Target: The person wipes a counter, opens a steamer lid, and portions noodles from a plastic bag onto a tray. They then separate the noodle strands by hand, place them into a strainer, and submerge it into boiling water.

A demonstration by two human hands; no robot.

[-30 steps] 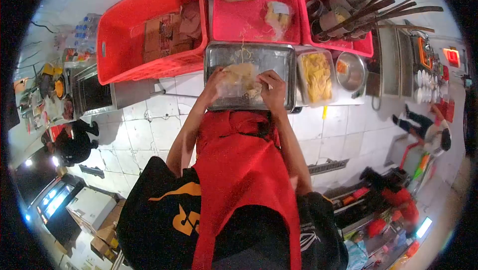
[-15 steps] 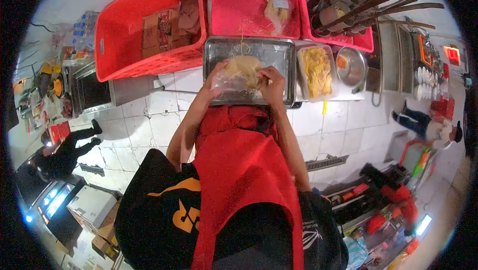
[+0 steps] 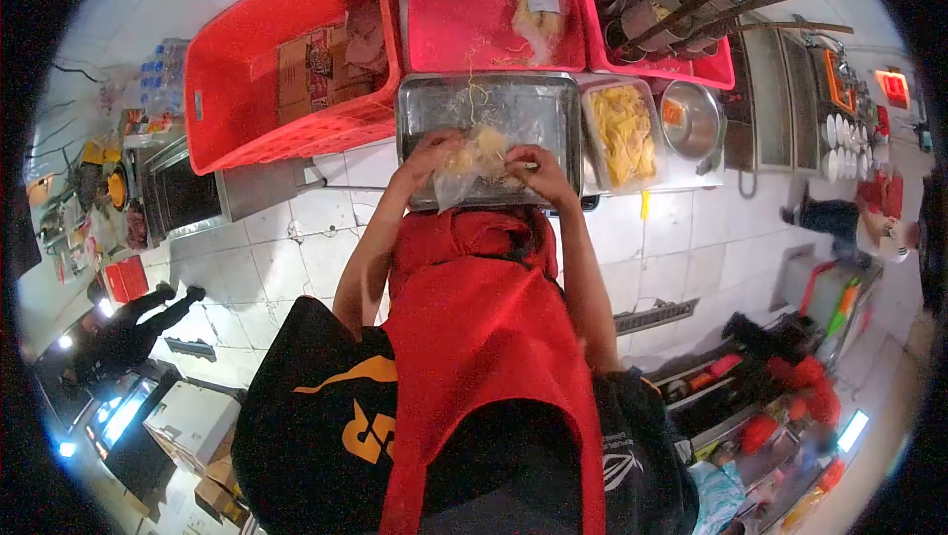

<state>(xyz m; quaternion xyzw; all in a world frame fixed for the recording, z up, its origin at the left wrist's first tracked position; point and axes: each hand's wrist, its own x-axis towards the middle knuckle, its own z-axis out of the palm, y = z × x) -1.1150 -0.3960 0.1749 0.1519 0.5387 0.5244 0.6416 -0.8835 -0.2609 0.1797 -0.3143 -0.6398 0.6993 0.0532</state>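
Above a metal tray [image 3: 567, 120], a clear plastic bag [image 3: 454, 188] hangs between my hands with a pale yellow clump of noodles [image 3: 488, 142] in or at it. My left hand [image 3: 427, 162] is closed on the bag's left side. My right hand [image 3: 543, 176] has its fingers curled in a pinch at the clump's right side; what lies between the fingertips is too small to make out. Thin noodle strands [image 3: 478, 93] lie on the far part of the tray.
Behind the tray are a pink tray [image 3: 444, 32] with a packed bag [image 3: 540, 22], a red crate [image 3: 237, 130] with cardboard, and a pink bin [image 3: 726, 69] of long-handled tools. To the right stand a tub of yellow strips [image 3: 626, 140] and a steel pot [image 3: 703, 140].
The noodle clump looks smaller and the bag now hangs down toward me. My left hand has shifted its hold. The camera view has moved slightly.
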